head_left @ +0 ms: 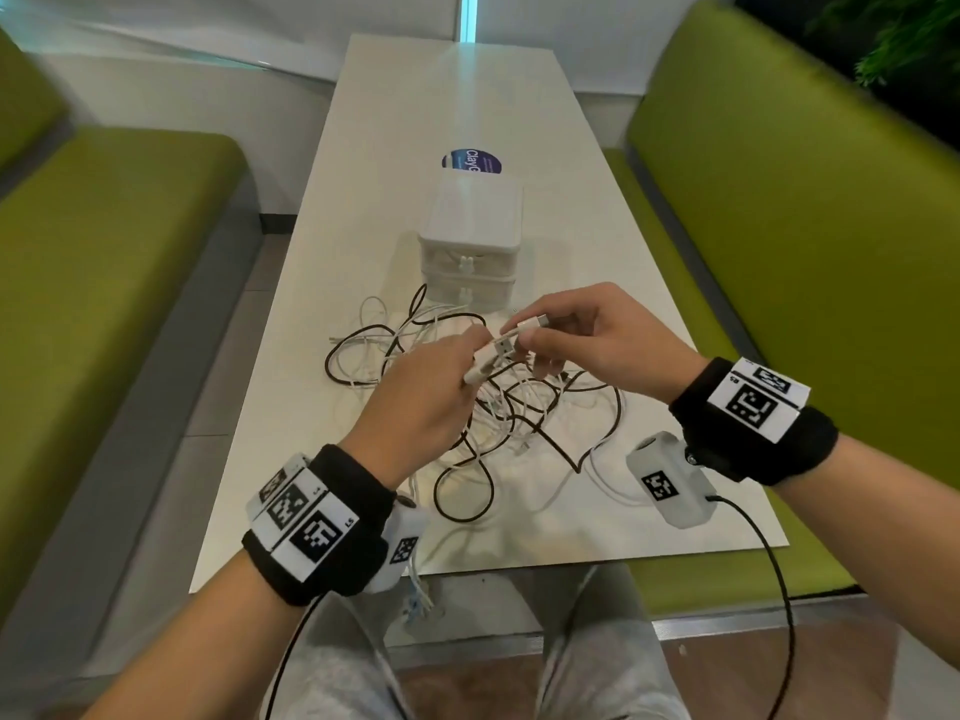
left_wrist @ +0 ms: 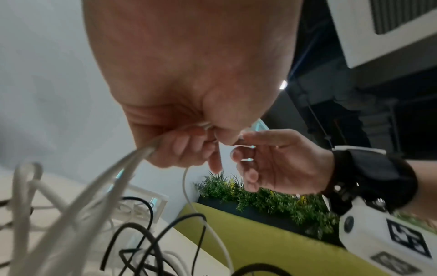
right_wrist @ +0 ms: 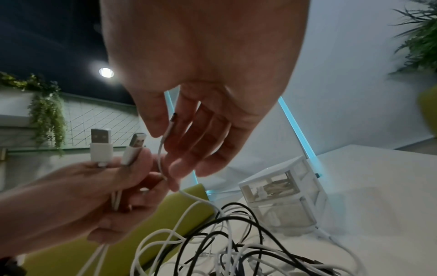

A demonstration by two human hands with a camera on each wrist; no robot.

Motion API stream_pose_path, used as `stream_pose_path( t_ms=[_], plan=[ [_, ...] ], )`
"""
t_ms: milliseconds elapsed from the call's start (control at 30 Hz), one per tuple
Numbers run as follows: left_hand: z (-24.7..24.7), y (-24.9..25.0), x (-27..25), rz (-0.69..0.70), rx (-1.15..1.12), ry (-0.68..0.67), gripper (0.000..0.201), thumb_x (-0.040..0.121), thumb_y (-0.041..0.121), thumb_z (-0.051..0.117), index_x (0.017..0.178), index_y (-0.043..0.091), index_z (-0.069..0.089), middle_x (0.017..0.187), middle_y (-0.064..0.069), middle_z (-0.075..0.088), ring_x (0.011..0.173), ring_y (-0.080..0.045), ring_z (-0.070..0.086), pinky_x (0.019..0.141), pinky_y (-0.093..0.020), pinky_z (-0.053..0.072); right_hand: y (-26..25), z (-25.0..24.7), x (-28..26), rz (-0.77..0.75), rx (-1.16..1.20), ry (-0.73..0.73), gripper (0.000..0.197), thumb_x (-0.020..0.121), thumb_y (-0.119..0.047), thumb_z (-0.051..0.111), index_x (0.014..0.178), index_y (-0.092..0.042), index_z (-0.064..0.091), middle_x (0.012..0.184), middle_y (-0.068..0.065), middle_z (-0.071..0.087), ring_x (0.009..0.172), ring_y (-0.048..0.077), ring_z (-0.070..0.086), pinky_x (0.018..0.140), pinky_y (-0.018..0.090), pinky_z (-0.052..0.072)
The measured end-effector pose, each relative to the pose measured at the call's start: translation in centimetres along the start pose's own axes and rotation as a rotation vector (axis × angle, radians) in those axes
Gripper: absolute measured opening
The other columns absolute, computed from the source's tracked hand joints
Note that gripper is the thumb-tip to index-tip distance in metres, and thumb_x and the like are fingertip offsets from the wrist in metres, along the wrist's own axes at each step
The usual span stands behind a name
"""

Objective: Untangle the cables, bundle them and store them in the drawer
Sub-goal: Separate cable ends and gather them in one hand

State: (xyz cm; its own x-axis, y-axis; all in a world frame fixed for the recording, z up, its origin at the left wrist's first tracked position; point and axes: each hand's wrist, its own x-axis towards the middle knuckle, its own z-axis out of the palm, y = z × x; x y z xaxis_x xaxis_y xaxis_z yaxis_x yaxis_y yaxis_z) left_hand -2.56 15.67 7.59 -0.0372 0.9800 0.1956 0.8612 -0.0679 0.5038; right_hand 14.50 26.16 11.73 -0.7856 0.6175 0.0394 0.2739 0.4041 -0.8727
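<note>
A tangle of white and black cables [head_left: 498,407] lies on the white table [head_left: 363,200] in front of a small white two-drawer unit [head_left: 470,241], both drawers shut. My left hand [head_left: 467,366] hovers above the tangle and grips two white cables just below their USB plugs [right_wrist: 101,147], which stick up side by side. My right hand [head_left: 540,335] pinches the small plug end of a thin white cable [right_wrist: 169,127] between thumb and fingers, close to the left hand. That cable runs down into the tangle [right_wrist: 224,242]. The drawer unit [right_wrist: 283,196] holds some white cable inside.
Green bench seats [head_left: 104,283] flank the table on both sides. A round blue sticker [head_left: 470,161] sits on the tabletop behind the drawer unit. Some cable ends [head_left: 415,600] hang over the table's near edge. Black camera leads trail from both wrists.
</note>
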Motion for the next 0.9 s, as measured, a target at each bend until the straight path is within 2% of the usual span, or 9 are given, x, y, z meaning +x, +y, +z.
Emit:
stream_pose_path(
  t_ms=[100, 200, 267, 333, 467, 567, 633, 733, 900],
  plan=[
    [0.3, 0.2, -0.2, 0.025, 0.156, 0.008, 0.027, 0.088, 0.007, 0.051, 0.114, 0.016, 0.046, 0.113, -0.005, 0.043, 0.083, -0.025, 0.05, 0.056, -0.037, 0.039, -0.4, 0.6, 0.0, 0.013, 0.018, -0.019, 0.014, 0.092, -0.012, 0.064, 0.101, -0.006, 0.074, 0.074, 0.004, 0.072, 0.061, 0.018, 0.063, 0.067, 0.041, 0.055],
    [0.5, -0.2, 0.0, 0.104, 0.085, 0.036, 0.032, 0.08, -0.001, 0.055, 0.109, 0.011, 0.046, 0.12, -0.007, 0.041, 0.103, -0.025, 0.047, 0.07, -0.041, 0.049, -1.1, 0.9, 0.3, -0.011, -0.011, -0.052, 0.017, 0.094, -0.011, 0.062, 0.101, 0.0, 0.072, 0.074, 0.002, 0.072, 0.06, 0.016, 0.062, 0.064, 0.04, 0.054],
    [0.5, -0.5, 0.1, 0.139, 0.013, 0.046, 0.029, 0.081, -0.002, 0.053, 0.107, 0.009, 0.047, 0.119, -0.007, 0.043, 0.105, -0.026, 0.048, 0.079, -0.043, 0.049, -1.5, 0.8, 0.4, -0.017, -0.026, -0.081, 0.017, 0.094, -0.01, 0.061, 0.101, 0.0, 0.072, 0.077, 0.006, 0.072, 0.062, 0.014, 0.061, 0.065, 0.042, 0.054],
    [0.6, -0.7, 0.2, 0.144, -0.012, 0.044, 0.027, 0.084, 0.0, 0.054, 0.108, 0.01, 0.049, 0.119, -0.005, 0.044, 0.105, -0.024, 0.049, 0.083, -0.041, 0.048, -1.5, 0.8, 0.4, -0.013, -0.056, -0.124, 0.018, 0.095, -0.01, 0.059, 0.103, -0.001, 0.073, 0.075, -0.002, 0.07, 0.063, 0.008, 0.061, 0.066, 0.036, 0.053],
    [0.6, -0.8, -0.1, 0.128, 0.008, -0.007, 0.012, 0.092, 0.009, 0.05, 0.099, 0.016, 0.045, 0.101, 0.0, 0.048, 0.084, -0.019, 0.047, 0.069, -0.036, 0.042, -1.5, 0.9, 0.1, 0.026, -0.093, -0.198, 0.02, 0.094, -0.015, 0.062, 0.111, -0.011, 0.072, 0.085, -0.006, 0.069, 0.073, 0.005, 0.06, 0.069, 0.026, 0.05],
    [0.4, -0.7, -0.2, 0.064, 0.047, -0.059, 0.019, 0.093, 0.011, 0.048, 0.093, 0.025, 0.034, 0.08, 0.008, 0.041, 0.072, -0.016, 0.039, 0.061, -0.031, 0.029, -1.5, 1.2, -0.3, 0.021, -0.162, -0.209, 0.026, 0.087, -0.017, 0.071, 0.113, -0.016, 0.071, 0.094, -0.009, 0.067, 0.084, 0.003, 0.062, 0.074, 0.019, 0.048],
    [0.4, -0.7, -0.2, 0.034, 0.08, -0.071, 0.021, 0.092, 0.01, 0.048, 0.093, 0.025, 0.033, 0.077, 0.008, 0.04, 0.075, -0.016, 0.038, 0.062, -0.031, 0.03, -1.6, 1.7, -0.4, -0.015, -0.263, -0.19, 0.036, 0.08, -0.032, 0.078, 0.113, -0.021, 0.07, 0.096, -0.01, 0.064, 0.091, 0.006, 0.061, 0.078, 0.02, 0.049],
    [0.4, -0.9, 0.1, 0.022, 0.104, -0.096, 0.017, 0.088, 0.007, 0.048, 0.097, 0.019, 0.04, 0.084, 0.004, 0.046, 0.082, -0.016, 0.039, 0.066, -0.031, 0.034, -1.5, 2.7, -0.3, -0.076, -0.369, -0.092, 0.042, 0.073, -0.045, 0.079, 0.107, -0.022, 0.071, 0.089, -0.012, 0.061, 0.084, 0.004, 0.055, 0.074, 0.017, 0.043],
    [0.1, -1.1, 0.0, -0.009, 0.132, -0.072, 0.017, 0.089, 0.011, 0.045, 0.105, 0.011, 0.05, 0.084, 0.0, 0.047, 0.085, -0.017, 0.038, 0.066, -0.03, 0.03, -0.9, 4.1, -0.5, -0.191, -0.516, 0.021, 0.033, 0.086, -0.047, 0.067, 0.105, -0.021, 0.07, 0.089, -0.009, 0.056, 0.086, 0.0, 0.043, 0.077, 0.01, 0.033]
  ],
)
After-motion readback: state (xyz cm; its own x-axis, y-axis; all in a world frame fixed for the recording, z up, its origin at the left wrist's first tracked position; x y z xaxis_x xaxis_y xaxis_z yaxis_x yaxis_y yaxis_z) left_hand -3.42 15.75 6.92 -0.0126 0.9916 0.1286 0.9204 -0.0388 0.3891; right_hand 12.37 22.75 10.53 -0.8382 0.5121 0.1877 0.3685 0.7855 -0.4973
